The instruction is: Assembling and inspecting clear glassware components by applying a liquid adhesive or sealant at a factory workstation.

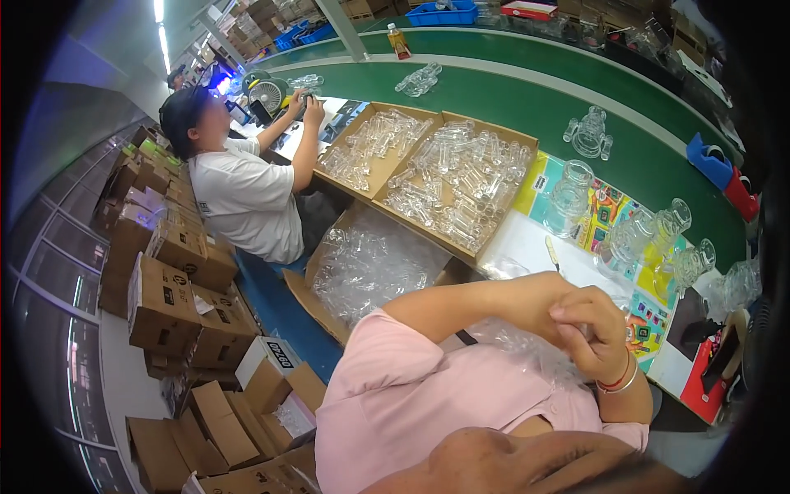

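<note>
Right hand (594, 329) curled nearly closed against left forearm (494, 305), nothing visible in it; left hand hidden, can't tell. Crinkled clear plastic (531, 346) just left; bulbous, ringed clear-glass vessels (650, 232) beyond, to the right.

Large dark characters (281, 354) are printed on the pale panel (274, 346) of an open carton (265, 385) at the near left; small dark marks (168, 295) are borne by brown cartons (156, 321) stacked beyond; any print on the colourful sheet (611, 206) at the right cannot be read
</note>
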A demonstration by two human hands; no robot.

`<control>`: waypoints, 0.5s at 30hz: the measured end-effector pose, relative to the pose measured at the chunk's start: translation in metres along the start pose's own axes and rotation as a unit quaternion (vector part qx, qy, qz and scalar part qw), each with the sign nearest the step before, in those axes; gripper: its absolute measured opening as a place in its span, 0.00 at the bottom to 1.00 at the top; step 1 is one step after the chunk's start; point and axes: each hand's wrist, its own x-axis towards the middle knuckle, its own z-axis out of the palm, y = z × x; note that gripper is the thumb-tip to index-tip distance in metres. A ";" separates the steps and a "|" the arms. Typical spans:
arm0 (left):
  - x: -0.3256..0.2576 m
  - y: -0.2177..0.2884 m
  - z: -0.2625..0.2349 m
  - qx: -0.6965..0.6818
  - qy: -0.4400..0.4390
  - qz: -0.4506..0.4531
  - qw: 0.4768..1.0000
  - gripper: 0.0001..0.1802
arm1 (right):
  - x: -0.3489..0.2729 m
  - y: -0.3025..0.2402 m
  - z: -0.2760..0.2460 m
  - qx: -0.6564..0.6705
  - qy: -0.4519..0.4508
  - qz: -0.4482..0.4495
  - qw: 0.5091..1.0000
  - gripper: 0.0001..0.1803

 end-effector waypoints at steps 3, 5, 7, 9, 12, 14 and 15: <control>-0.032 -0.026 -0.014 0.102 0.010 -0.072 0.992 0.16 | -0.006 -0.002 0.004 -0.051 0.040 0.011 0.998 0.11; -0.064 -0.039 -0.037 0.166 0.037 -0.129 0.977 0.16 | -0.024 0.003 0.001 -0.077 0.054 0.042 0.995 0.11; -0.112 -0.051 -0.070 0.177 0.134 -0.253 0.942 0.16 | -0.048 0.011 -0.004 -0.095 0.066 0.067 0.991 0.10; -0.166 -0.066 -0.107 0.267 0.222 -0.405 0.846 0.16 | -0.070 0.024 -0.006 -0.038 0.039 0.170 0.984 0.10; -0.278 -0.124 -0.145 0.383 0.462 -0.362 0.714 0.18 | -0.104 0.042 -0.003 -0.032 0.056 0.220 0.973 0.09; -0.317 -0.143 -0.142 0.366 0.624 -0.371 0.582 0.20 | -0.111 0.054 0.002 -0.049 0.050 0.242 0.968 0.08; -0.332 -0.158 -0.132 0.378 0.677 -0.363 0.517 0.21 | -0.110 0.059 0.004 -0.129 0.054 0.188 0.972 0.09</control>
